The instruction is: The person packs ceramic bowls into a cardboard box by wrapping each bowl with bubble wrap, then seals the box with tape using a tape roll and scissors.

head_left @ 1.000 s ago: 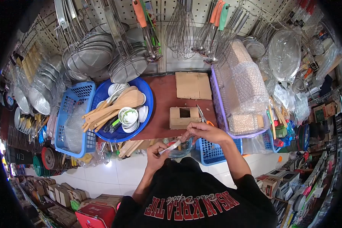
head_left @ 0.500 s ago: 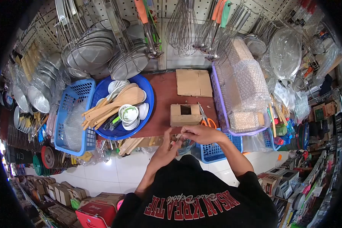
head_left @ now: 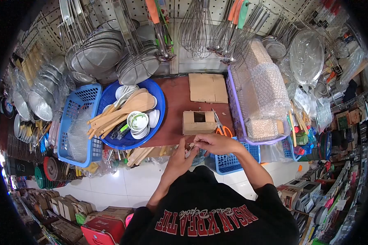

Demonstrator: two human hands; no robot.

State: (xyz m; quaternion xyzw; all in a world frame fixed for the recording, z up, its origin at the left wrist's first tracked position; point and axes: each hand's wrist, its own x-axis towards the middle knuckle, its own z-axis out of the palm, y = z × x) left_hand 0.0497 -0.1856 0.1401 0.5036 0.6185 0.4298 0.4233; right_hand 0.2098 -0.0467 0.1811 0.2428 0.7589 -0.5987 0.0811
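Close together in front of my body, both hands work at the near edge of the reddish-brown table. My left hand (head_left: 178, 161) is closed around a small thing I cannot make out, its index finger pointing up. The right hand (head_left: 214, 143) pinches at the same spot, fingertips pressed together; what they grip is too small to name. Just beyond them stands a small open cardboard box (head_left: 199, 123) with a dark opening on top. Orange-handled scissors (head_left: 223, 130) lie to its right. Farther back is a flat cardboard piece (head_left: 208, 88).
A blue basin (head_left: 161, 102) of wooden spatulas (head_left: 139, 103) and small bowls (head_left: 138, 121) stands left, beside a blue basket (head_left: 95, 157). At right, a purple basket (head_left: 234, 96) holds bubble-wrapped boxes (head_left: 270, 87). Whisks (head_left: 197, 30) and strainers (head_left: 96, 55) hang behind. Another blue basket (head_left: 237, 161) sits below the table edge.
My left hand has risen slightly, and the right hand has shifted a little up and left. Fingers remain closed; the box and scissors have stayed in place.
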